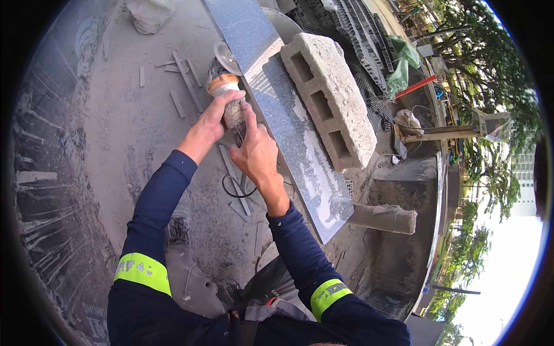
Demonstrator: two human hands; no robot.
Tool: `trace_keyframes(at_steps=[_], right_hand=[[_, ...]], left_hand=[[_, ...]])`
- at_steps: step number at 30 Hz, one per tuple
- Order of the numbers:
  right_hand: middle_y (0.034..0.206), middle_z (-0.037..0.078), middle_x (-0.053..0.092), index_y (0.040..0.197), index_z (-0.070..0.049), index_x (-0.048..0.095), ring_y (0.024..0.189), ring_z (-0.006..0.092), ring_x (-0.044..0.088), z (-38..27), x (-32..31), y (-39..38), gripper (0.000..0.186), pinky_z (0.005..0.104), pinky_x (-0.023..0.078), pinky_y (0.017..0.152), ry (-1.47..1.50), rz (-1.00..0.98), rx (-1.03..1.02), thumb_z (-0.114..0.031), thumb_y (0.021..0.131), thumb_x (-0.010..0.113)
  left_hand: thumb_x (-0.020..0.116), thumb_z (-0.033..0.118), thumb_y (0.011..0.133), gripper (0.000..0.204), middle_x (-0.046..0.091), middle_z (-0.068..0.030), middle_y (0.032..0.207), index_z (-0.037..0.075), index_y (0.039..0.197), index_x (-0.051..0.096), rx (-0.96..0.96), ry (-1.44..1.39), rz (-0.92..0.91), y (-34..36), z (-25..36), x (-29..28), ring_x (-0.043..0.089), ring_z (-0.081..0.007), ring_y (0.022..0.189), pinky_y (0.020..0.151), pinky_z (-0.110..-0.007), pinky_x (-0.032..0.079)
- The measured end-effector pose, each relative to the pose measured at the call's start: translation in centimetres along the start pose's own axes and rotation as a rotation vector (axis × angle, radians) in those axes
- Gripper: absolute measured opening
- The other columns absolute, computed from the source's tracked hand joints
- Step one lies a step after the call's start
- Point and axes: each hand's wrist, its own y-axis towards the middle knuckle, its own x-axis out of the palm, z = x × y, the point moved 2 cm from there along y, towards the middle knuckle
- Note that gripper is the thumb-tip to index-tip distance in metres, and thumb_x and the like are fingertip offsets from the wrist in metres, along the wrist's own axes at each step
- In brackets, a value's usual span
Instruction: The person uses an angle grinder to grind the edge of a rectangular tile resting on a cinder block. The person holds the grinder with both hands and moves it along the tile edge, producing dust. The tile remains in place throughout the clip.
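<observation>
Both my hands are closed on a dusty angle grinder with an orange and white front. My left hand wraps round its body just behind the head. Further back, my right hand grips it, with the index finger stretched along the casing. The round disc stands at the left long edge of a grey stone slab; whether it touches the edge I cannot tell. Pale dust lies over part of the slab. A concrete block with three hollows rests on the slab's right side.
Thin cut strips of stone and a dark cable lie on the dusty ground left of and below the slab. A rough cylinder sticks out past the slab's near end. Stacked dark grates and a green sheet are at the far right.
</observation>
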Motion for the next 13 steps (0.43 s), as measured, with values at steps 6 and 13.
trace_keyframes(at_steps=[6,13], right_hand=[[0.104,0.022,0.066,0.166,-0.025,0.033,0.091,0.0448,0.071,-0.4,-0.9,-3.5,0.104,0.0530,0.059,0.080,-0.013,-0.042,-0.039,-0.011,0.073,0.077],[0.105,0.021,0.066,0.167,-0.028,0.032,0.091,0.0445,0.071,0.9,-1.8,-4.6,0.105,0.0528,0.060,0.079,-0.011,-0.047,-0.048,-0.011,0.074,0.077]], left_hand=[[0.082,0.023,0.088,0.034,0.068,-0.0045,0.099,0.008,0.112,0.062,0.000,-0.036,-0.001,-5.2,-1.4,1.7,0.073,-0.0199,0.096,0.084,-0.039,0.062],[0.081,0.023,0.088,0.034,0.069,-0.0043,0.101,0.008,0.112,0.062,0.021,-0.046,0.010,-5.5,-3.3,2.3,0.073,-0.0195,0.097,0.085,-0.039,0.062]])
